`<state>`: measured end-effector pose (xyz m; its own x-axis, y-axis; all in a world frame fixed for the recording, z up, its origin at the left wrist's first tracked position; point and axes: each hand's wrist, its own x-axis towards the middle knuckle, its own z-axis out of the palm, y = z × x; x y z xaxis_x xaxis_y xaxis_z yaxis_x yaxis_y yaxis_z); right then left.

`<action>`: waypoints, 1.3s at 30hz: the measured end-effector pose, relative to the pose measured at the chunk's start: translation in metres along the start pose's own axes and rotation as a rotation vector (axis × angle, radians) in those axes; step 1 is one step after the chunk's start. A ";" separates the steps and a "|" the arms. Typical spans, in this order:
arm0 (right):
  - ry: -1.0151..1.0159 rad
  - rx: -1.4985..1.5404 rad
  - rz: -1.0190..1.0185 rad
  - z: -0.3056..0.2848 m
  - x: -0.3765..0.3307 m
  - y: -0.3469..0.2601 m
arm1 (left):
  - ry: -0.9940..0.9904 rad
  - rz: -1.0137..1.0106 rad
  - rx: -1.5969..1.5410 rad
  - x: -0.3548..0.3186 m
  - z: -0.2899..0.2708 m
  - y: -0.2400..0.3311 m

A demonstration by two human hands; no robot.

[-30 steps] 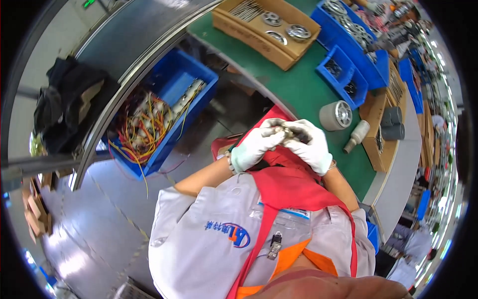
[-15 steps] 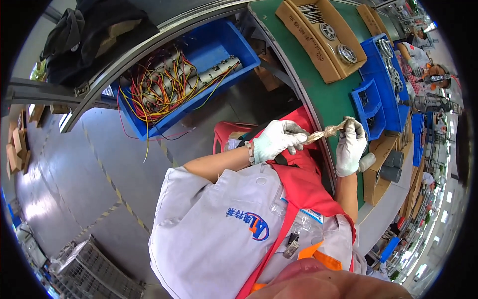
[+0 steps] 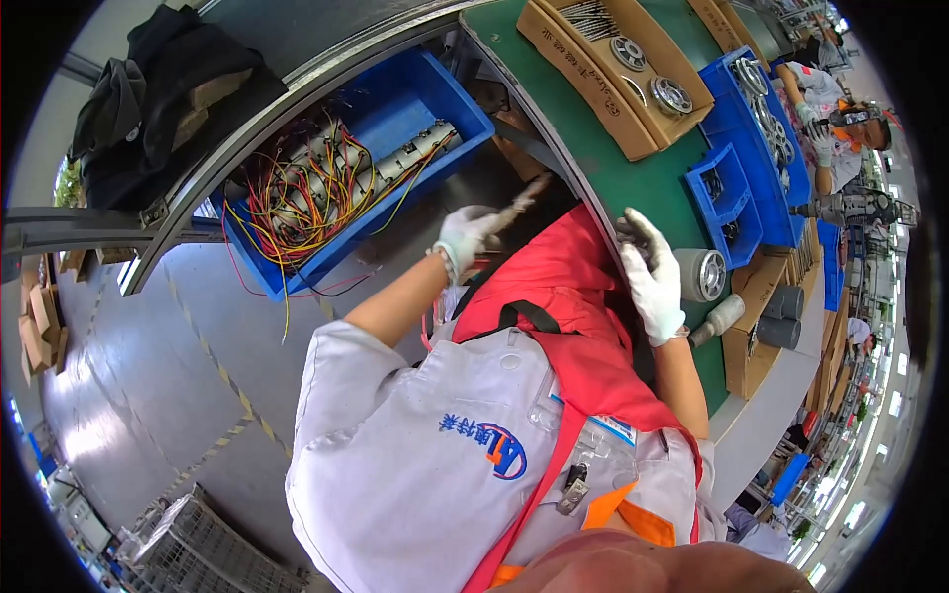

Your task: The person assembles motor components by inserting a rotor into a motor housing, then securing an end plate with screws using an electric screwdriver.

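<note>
Blur softens the left grip and its brownish strip.

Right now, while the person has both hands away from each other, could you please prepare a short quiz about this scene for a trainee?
1. Which hand holds the tan strip?
2. Complete: the wires lie in a ____ bin.
3. True or false: the right hand is inside that bin.

Key:
1. The left hand.
2. Blue.
3. False; it is at the edge of the green table.
</note>
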<state>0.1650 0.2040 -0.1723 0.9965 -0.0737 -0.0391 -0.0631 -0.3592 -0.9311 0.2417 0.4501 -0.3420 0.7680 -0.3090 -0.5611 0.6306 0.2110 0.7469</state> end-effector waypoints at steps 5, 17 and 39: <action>-0.058 -0.537 -0.191 0.011 0.035 0.003 | 0.230 -0.095 0.644 0.122 -0.062 -0.109; -0.109 -0.966 -0.512 0.035 0.102 0.055 | 0.583 -0.373 0.420 0.212 -0.016 -0.106; -0.100 -0.959 -0.481 0.035 0.103 0.044 | 0.130 -0.133 0.253 0.147 0.023 -0.090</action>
<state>0.2663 0.2129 -0.2301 0.9254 0.3307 0.1852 0.3634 -0.9130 -0.1855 0.2953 0.3642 -0.4841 0.6986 -0.1938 -0.6888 0.6911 -0.0664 0.7197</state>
